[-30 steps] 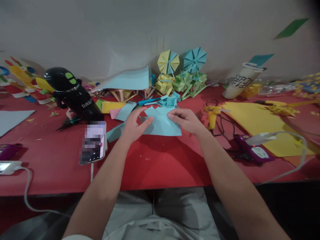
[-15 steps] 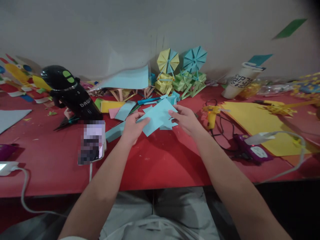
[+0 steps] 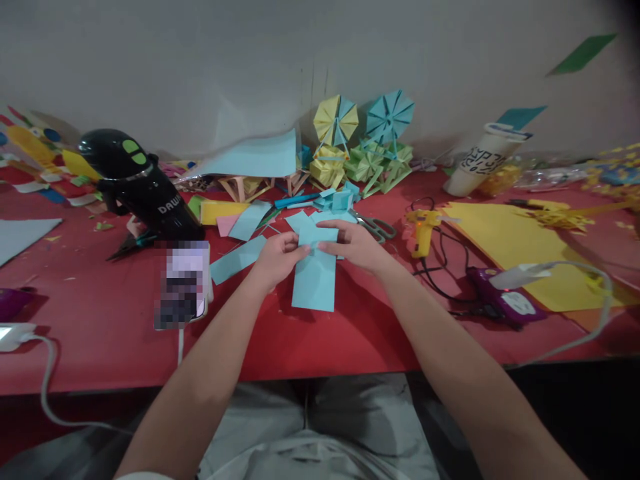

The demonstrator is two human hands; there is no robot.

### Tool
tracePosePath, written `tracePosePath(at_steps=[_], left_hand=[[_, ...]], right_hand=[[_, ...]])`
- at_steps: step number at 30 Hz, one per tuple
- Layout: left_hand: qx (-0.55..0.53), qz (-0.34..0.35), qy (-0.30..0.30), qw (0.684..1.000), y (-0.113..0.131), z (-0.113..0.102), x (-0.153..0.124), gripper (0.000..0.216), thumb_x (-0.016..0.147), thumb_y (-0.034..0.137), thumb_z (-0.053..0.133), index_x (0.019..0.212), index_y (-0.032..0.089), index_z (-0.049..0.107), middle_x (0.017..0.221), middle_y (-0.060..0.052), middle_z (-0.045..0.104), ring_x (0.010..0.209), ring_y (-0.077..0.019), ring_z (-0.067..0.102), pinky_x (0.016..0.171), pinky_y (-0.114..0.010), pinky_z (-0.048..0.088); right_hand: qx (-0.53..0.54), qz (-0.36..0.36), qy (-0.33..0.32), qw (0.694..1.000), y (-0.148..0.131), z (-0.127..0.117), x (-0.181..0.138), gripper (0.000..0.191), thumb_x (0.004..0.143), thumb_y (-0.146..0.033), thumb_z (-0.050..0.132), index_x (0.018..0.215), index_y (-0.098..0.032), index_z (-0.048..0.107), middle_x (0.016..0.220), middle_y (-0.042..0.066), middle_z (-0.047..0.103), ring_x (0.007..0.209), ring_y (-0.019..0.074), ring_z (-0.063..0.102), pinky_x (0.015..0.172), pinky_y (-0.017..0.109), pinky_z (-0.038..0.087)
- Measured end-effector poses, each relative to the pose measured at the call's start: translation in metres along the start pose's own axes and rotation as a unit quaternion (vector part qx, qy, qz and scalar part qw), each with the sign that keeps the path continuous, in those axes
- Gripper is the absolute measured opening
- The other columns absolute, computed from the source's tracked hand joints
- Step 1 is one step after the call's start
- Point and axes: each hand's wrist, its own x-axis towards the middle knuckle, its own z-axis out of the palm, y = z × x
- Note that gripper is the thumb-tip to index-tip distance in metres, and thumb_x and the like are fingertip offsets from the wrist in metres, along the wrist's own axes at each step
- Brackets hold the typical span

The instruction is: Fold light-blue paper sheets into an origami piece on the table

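A light blue strip of paper [image 3: 314,287] hangs between my hands, its long side pointing toward me. My left hand [image 3: 281,259] pinches its left edge with thumb and fingers. From the other side, my right hand [image 3: 350,244] grips the same strip, thumb on top near the left thumb. Behind the hands lie more light blue paper pieces [image 3: 340,200], partly covered by the held strip. A pair of scissors [image 3: 377,228] lies just beyond my right hand. Left of my left hand rests another blue paper strip [image 3: 237,259].
A phone [image 3: 183,283] on a cable and a black bottle [image 3: 145,187] stand at the left. To the right are a yellow glue gun [image 3: 423,233], a purple power strip [image 3: 505,299], yellow paper [image 3: 500,247] and a cup [image 3: 483,160]. Folded paper wheels [image 3: 390,119] stand at the back.
The blue paper has turned from a slant to pointing straight toward me, its near end lower. Both hands have drawn closer together. The scissors have come into view.
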Motion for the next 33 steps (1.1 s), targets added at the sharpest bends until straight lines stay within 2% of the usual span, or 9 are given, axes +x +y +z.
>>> tracePosePath(at_steps=[4,7,12,15,19,22,26,30,33], left_hand=[[-0.031,-0.001,0.015,0.999,-0.0015,0.0008,0.0013,0.023,0.073,0.021,0.069,0.096,0.017,0.064,0.085,-0.005,0.072,0.078,-0.0185,0.068,0.078,-0.037,0.055],[-0.041,-0.009,0.008,0.999,-0.0023,0.0014,0.0027,0.026,0.073,0.02,0.067,0.099,0.018,0.065,0.086,-0.005,0.072,0.077,-0.0181,0.068,0.077,-0.037,0.055],[-0.077,0.033,0.024,0.996,-0.0021,-0.0016,0.0065,0.023,0.068,0.018,0.063,0.09,0.017,0.069,0.089,-0.004,0.072,0.081,-0.0162,0.066,0.08,-0.032,0.053],[-0.141,-0.024,0.032,0.989,0.0011,-0.0046,0.007,0.023,0.075,0.031,0.06,0.094,0.019,0.068,0.089,-0.006,0.072,0.076,-0.0175,0.066,0.067,-0.03,0.053],[-0.152,-0.122,0.016,0.981,0.0036,-0.0057,0.0062,0.044,0.079,0.061,0.057,0.09,0.018,0.066,0.087,-0.01,0.072,0.07,-0.0199,0.066,0.058,-0.031,0.051],[-0.119,-0.107,0.03,0.987,0.0021,-0.0051,0.0058,0.035,0.072,0.048,0.073,0.09,0.018,0.066,0.09,-0.009,0.072,0.075,-0.0193,0.067,0.064,-0.031,0.053],[-0.085,-0.049,0.047,0.994,0.0,-0.0052,0.0048,0.032,0.067,0.031,0.079,0.093,0.017,0.067,0.092,-0.008,0.072,0.08,-0.0181,0.067,0.069,-0.031,0.054],[-0.06,-0.022,0.044,0.997,-0.0015,-0.0052,0.0042,0.04,0.062,0.033,0.081,0.095,0.016,0.067,0.085,-0.007,0.073,0.077,-0.0185,0.067,0.071,-0.033,0.054],[-0.043,-0.001,0.042,0.998,-0.0039,-0.0052,0.0051,0.042,0.06,0.035,0.082,0.095,0.015,0.067,0.083,-0.007,0.073,0.076,-0.0191,0.067,0.074,-0.035,0.054]], right_hand=[[0.057,-0.005,-0.025,0.998,0.0001,0.0023,0.0008,0.034,0.069,-0.043,0.077,0.084,-0.016,0.066,0.071,0.0,0.061,0.066,0.0122,0.056,0.063,0.028,0.046],[0.039,-0.014,-0.007,0.999,0.0001,0.0004,0.0011,0.031,0.068,-0.042,0.077,0.068,-0.016,0.06,0.061,-0.003,0.054,0.057,0.009,0.048,0.058,0.026,0.044],[0.03,-0.017,0.024,0.999,0.0025,-0.0012,0.0021,0.029,0.068,-0.037,0.074,0.088,-0.016,0.075,0.072,0.001,0.065,0.065,0.0126,0.056,0.062,0.029,0.049],[-0.002,-0.053,0.059,0.997,0.0031,-0.0021,0.0023,0.027,0.073,-0.033,0.069,0.095,-0.019,0.077,0.089,0.005,0.072,0.078,0.0168,0.063,0.067,0.032,0.053],[-0.083,-0.161,0.07,0.981,0.0024,-0.0033,0.0012,0.027,0.076,-0.018,0.059,0.094,-0.024,0.079,0.108,0.006,0.073,0.098,0.0205,0.066,0.082,0.035,0.053],[-0.142,-0.209,0.052,0.966,0.0012,-0.003,-0.0008,0.037,0.078,-0.012,0.05,0.096,-0.027,0.078,0.112,0.005,0.071,0.102,0.0195,0.065,0.084,0.036,0.051],[-0.156,-0.197,0.021,0.968,-0.0007,-0.0017,-0.0019,0.037,0.079,-0.012,0.046,0.093,-0.026,0.077,0.119,0.005,0.068,0.102,0.0196,0.063,0.074,0.033,0.05],[-0.111,-0.141,0.035,0.983,-0.0007,0.0005,0.0,0.025,0.082,-0.023,0.053,0.1,-0.022,0.071,0.112,0.007,0.068,0.096,0.0185,0.062,0.075,0.032,0.05],[-0.073,-0.097,0.027,0.992,0.001,0.002,0.0016,0.031,0.079,-0.036,0.065,0.104,-0.018,0.066,0.098,0.008,0.068,0.081,0.0163,0.061,0.066,0.029,0.05]])
